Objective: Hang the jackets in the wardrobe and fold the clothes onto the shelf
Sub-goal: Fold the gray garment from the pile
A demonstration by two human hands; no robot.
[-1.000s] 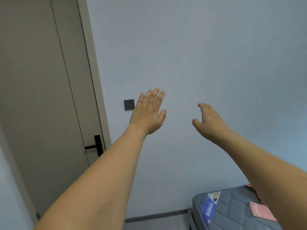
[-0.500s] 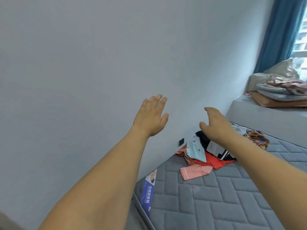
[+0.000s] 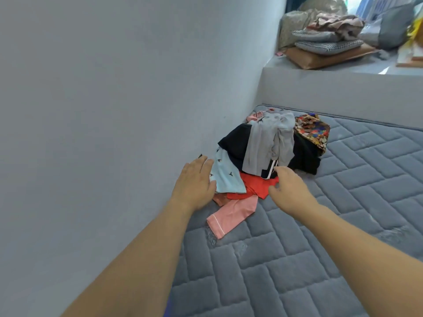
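We reach for the clothes pile [image 3: 270, 156] heaped against the wall on the grey mattress [image 3: 343, 225]: left hand [image 3: 195, 184] spread by the light-blue garment [image 3: 225, 177], right hand [image 3: 289, 191] loosely curled, empty, beside the red one [image 3: 254, 187].

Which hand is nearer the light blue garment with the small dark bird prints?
Left. The left hand overlaps the light blue garment at its left edge; the right hand reaches over the red garment beside it.

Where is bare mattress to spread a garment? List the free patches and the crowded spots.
Free: the grey quilted mattress right of the heap of mixed clothes, and the stretch nearer the camera between both forearms. Crowded: the corner by the pale wall, and the raised grey ledge, stacked with folded bedding.
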